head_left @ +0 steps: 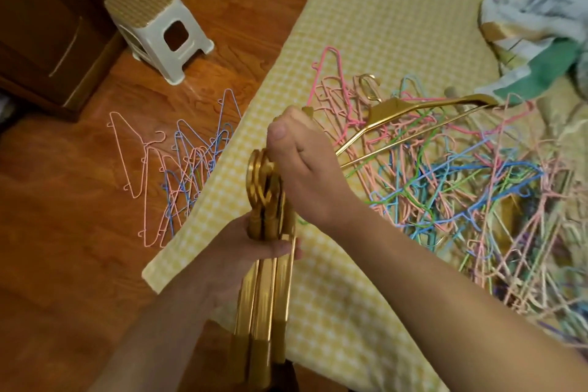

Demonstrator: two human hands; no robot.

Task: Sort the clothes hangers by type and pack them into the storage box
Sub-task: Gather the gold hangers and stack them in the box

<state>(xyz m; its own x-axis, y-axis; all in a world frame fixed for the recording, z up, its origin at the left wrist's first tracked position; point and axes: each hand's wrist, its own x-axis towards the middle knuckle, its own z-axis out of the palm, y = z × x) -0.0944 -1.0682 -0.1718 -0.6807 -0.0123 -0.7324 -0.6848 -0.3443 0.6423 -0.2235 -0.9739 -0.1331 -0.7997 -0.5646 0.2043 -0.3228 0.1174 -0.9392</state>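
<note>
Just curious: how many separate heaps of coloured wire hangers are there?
2: one heap on the wooden floor beside the bed, one larger tangle on the yellow checked bedcover. Some hangers may be hidden.

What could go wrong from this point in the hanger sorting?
The gold hanger gripped by the right hand lies across the tangled wire hangers on the bed; pulling it could snag and drag some along. The left hand holds a thick gold hanger bundle by its necks; adding another may loosen that grip. Wire hangers on the floor lie close to the bed edge and could be stepped on.
</note>
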